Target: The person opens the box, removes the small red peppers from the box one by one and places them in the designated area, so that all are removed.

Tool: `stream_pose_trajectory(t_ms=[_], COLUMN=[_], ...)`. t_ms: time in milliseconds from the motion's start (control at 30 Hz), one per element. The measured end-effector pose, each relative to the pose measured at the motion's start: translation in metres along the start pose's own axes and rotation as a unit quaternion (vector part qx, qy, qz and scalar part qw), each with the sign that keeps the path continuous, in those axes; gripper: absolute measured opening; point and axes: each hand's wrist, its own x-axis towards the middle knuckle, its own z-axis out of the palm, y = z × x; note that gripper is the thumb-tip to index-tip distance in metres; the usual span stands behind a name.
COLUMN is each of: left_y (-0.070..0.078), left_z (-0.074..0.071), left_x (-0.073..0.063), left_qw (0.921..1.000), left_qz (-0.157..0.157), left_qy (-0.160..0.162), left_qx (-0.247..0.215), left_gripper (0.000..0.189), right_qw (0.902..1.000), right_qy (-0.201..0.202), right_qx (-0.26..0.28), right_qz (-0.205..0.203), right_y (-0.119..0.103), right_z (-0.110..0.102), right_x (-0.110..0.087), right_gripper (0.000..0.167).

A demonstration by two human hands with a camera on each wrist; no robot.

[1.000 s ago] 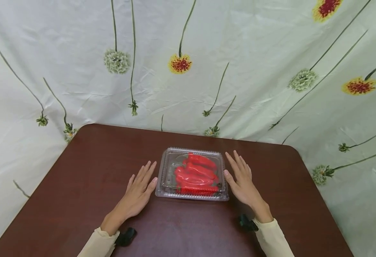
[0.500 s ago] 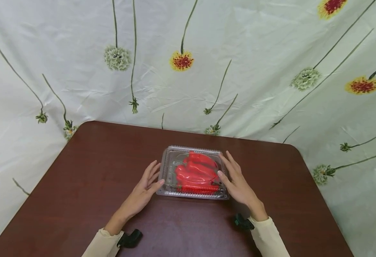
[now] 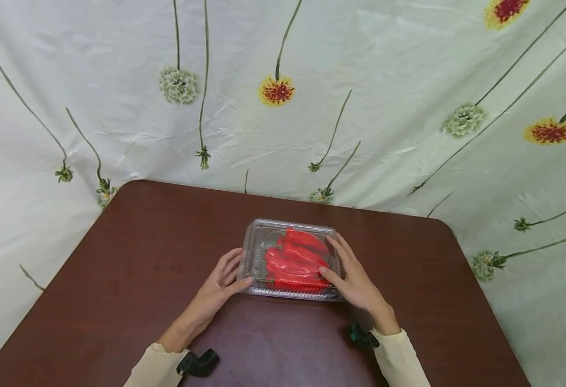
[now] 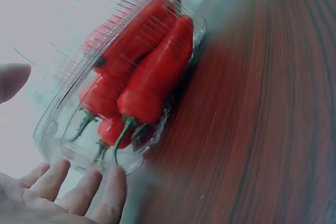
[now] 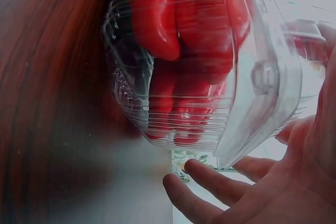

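A clear plastic clamshell box (image 3: pixel 292 294) of red peppers (image 3: pixel 294 260) lies on the table, lid down. Green stems show on the peppers (image 4: pixel 157 72) in the left wrist view. My left hand (image 3: pixel 210 295) is at the box's left side, with its thumb by the near left corner and its fingertips (image 4: pixel 79 190) close along the wall. On the other side, my right hand (image 3: pixel 360 285) has its thumb over the lid's edge. Its fingers spread loosely beside the box (image 5: pixel 273 87) in the right wrist view.
The dark reddish-brown table (image 3: pixel 166 236) extends on all sides of the box. Behind it hangs a pale curtain (image 3: pixel 389 97) printed with flowers. Dark devices are strapped to the left wrist (image 3: pixel 198 363) and right wrist (image 3: pixel 364 337).
Both hands have moved inward to the box. The left fingers have bent from a flatter pose, and the right thumb has come over the lid's edge. The box stays nearly in place.
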Motion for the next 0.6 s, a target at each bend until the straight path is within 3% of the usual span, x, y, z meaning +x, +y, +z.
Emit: stream_pose_trajectory(t_ms=[233,600], left_y=[-0.003,-0.003], left_z=[-0.001,0.002], left_x=[0.004,0.012], left_qw=[0.9983,0.9988], left_qz=[0.007,-0.018], left_qy=[-0.008,0.004], left_qx=[-0.058,-0.045], left_gripper=[0.084,0.09], right_qw=[0.9999,0.9998], right_qy=[-0.005,-0.005], right_qx=[0.003,0.006], right_qz=[0.009,0.016], right_y=[-0.003,-0.002], right_z=[0.003,0.004], right_x=[0.0,0.0], right_gripper=[0.079,0.081])
